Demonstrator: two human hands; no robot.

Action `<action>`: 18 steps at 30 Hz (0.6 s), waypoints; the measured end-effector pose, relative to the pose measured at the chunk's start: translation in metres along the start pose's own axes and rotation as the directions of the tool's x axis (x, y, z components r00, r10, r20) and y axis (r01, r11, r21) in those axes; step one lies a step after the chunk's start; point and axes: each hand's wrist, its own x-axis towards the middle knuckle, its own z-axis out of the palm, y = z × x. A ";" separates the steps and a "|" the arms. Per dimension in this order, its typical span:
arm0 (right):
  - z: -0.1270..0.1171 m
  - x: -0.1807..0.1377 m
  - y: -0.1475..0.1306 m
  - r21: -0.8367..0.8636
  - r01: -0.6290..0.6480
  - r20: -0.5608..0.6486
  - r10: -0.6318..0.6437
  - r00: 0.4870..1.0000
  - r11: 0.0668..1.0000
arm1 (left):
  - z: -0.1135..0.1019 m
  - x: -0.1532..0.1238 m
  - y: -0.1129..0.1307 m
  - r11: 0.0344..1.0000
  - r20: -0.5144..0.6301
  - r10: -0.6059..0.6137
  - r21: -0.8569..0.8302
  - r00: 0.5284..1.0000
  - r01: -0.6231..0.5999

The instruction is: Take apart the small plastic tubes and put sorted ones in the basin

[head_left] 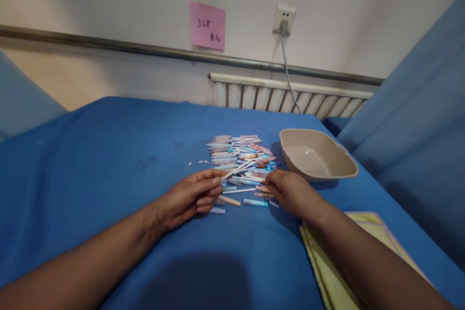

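My left hand (198, 193) is closed in a pinch on a few thin white pen refills (238, 168), which point up and to the right over the pile. Beneath them a heap of pen parts (223, 155) lies on the blue cloth: pale barrels, patterned caps and loose white refills. My right hand (288, 191) is at the right edge of the heap, fingers curled down and together; whatever is between them is hidden. A light blue cap (255, 202) and a peach barrel (229, 200) lie at the heap's near side.
A beige plastic basin (319, 174) stands right of the heap. Under my right forearm lies a folded yellow cloth (358, 252). Small white bits (203, 161) are left of the heap. Behind the blue-covered table (119, 155) are a radiator (254, 94) and a plugged-in cable (286, 68).
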 end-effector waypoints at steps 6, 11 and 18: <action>0.006 -0.001 -0.003 -0.133 0.076 0.094 -0.064 0.993 0.988 | -0.003 0.001 -0.007 0.999 -0.002 0.013 0.049 1.000 -0.013; 0.009 -0.001 -0.007 -0.103 0.095 0.074 -0.087 0.993 0.990 | -0.002 0.001 -0.012 0.988 -0.017 0.078 0.137 0.997 -0.075; 0.008 0.002 -0.005 0.407 0.088 -0.239 0.013 0.971 0.909 | -0.012 0.006 -0.014 0.920 -0.040 0.217 0.342 0.975 -0.191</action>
